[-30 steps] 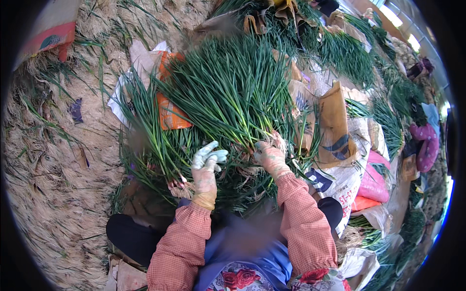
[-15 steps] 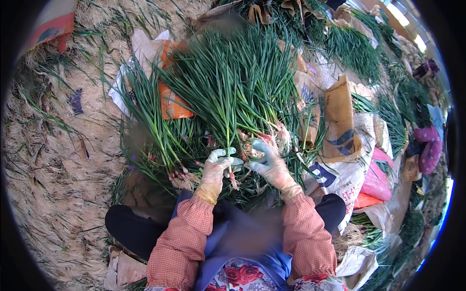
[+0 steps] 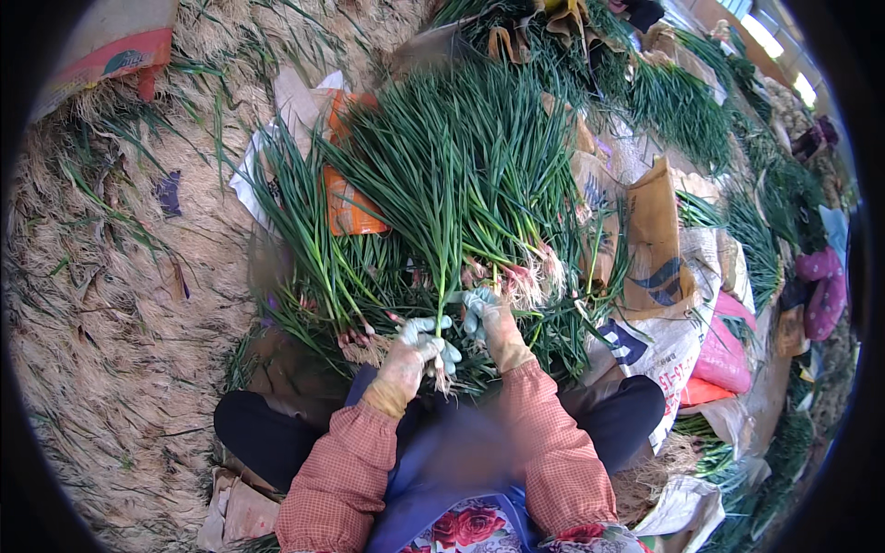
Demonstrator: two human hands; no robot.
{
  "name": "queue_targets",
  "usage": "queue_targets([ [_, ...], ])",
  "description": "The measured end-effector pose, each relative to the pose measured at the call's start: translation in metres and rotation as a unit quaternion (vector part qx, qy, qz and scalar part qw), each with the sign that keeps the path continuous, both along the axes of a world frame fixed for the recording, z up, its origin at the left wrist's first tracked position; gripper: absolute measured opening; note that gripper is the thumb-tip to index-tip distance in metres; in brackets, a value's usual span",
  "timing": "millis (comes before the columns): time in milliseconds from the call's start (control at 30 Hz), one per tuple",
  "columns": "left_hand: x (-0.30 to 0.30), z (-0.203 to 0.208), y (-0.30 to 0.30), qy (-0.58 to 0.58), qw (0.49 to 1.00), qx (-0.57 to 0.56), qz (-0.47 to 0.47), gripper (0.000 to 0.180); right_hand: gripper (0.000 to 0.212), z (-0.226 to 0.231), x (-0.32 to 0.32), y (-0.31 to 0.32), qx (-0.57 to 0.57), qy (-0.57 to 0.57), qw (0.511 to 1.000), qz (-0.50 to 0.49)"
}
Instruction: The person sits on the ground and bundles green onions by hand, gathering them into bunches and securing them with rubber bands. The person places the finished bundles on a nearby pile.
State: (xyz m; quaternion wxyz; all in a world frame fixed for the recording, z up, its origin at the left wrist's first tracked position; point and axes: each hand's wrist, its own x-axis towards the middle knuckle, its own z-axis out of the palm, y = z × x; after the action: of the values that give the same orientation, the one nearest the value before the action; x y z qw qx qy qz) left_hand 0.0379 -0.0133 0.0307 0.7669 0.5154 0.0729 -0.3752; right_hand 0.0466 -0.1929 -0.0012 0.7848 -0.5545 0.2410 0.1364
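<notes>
A floor (image 3: 101,387) matted with pale, fibrous litter and strewn green blades spreads out well to the left of the hands. In front of the person, between the two hands and nearer the left one, stands a leafy green stalk (image 3: 442,276). The left hand (image 3: 406,361), gloved, pinches it low down, thumb and fingers pressed together around it, with pale roots showing just below the fingers. The right hand (image 3: 499,330), also gloved, is just to the right of the stalk with its fingers bent; whether they grip anything, I cannot tell. Directly beyond both hands lies a large heap of green stalks (image 3: 489,157), its pinkish, rooted ends just ahead of the right hand. A smaller bundle (image 3: 309,221) lies ahead and left of the left hand, its root ends near that wrist, with an orange bag (image 3: 353,207) beside it. Farther off to the right of the right hand are a brown sack (image 3: 653,230), a white printed sack (image 3: 678,346) and a pink sack (image 3: 721,346)
</notes>
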Motion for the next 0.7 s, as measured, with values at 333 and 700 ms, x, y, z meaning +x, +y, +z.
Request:
queue_targets([
  [333,-0.010,-0.037,-0.011,0.059,0.996,-0.016,0.069,0.009,0.018,0.014,-0.029,0.031,0.021,-0.036,0.998,-0.050],
  [700,-0.026,-0.039,0.013,0.131,0.987,-0.091,0.011,0.020,0.031,0.039,-0.060,0.007,-0.017,-0.169,0.983,-0.071],
])
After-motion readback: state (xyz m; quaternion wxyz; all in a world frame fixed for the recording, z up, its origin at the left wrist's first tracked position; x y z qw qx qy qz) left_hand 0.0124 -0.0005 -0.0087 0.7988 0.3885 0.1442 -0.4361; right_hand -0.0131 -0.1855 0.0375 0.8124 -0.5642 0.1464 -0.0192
